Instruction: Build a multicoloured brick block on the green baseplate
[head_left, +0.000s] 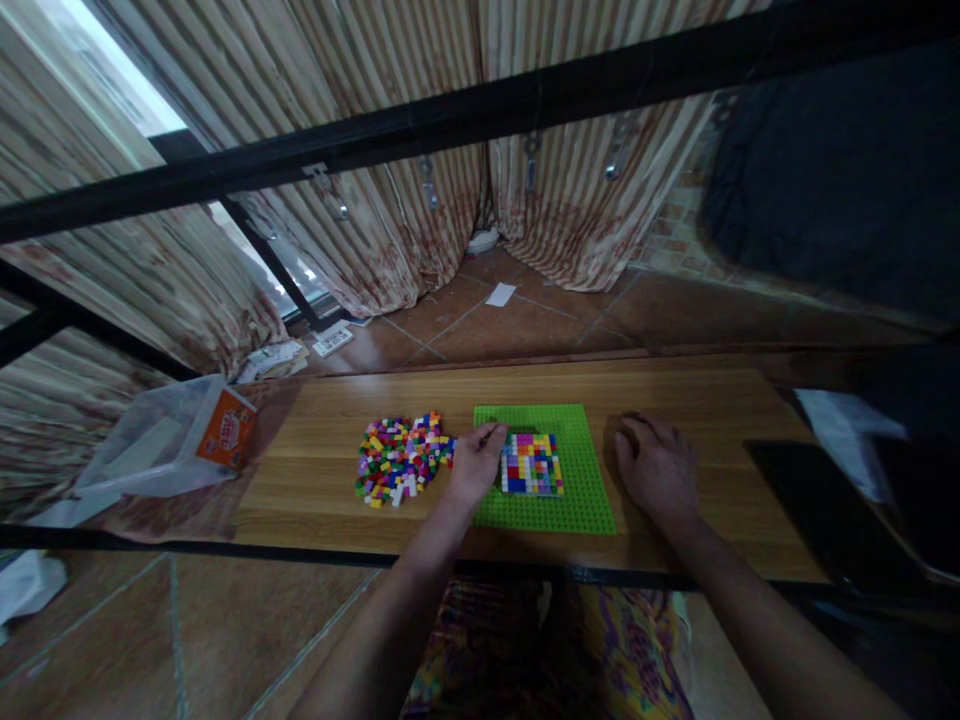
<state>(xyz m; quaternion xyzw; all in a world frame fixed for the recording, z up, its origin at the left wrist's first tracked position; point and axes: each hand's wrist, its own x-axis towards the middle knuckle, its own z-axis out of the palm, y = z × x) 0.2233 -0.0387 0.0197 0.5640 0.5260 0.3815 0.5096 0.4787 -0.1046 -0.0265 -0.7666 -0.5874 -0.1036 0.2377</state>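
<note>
Green baseplate: call it the clock's centre, twelve pointing away from you; your green baseplate (581, 510) lies flat on the wooden table (300, 490), straight ahead of you, probably so both arms reach it evenly.
Brick patch: here it is, a many-coloured brick patch (532, 464) near the middle of the plate, a shade toward nine o'clock, rows packed close; the studs beneath presumably hold them square.
Left hand: right on the action, your left hand (476, 468) spans the plate's nine o'clock edge, fingertips beside the patch and angled to one o'clock. Thumb and fingers are drawn together in a pinch, a grip that would suit something small; whether a brick sits between them, you can't tell from here.
Right hand: over at three o'clock, just off the plate, your right hand (660, 465) is palm down at the table, fingers loosely bent, thumb apart, no brick showing in it. It looks like a resting support, leaving the plate uncovered on that side.
Loose bricks: at nine o'clock, the loose brick pile (401, 458) spreads just beyond your left hand, likely placed there for a short reach.
Plastic bin: farther out at nine, a clear plastic bin (161, 440) with an orange label (227, 428), well apart from the plate.
</note>
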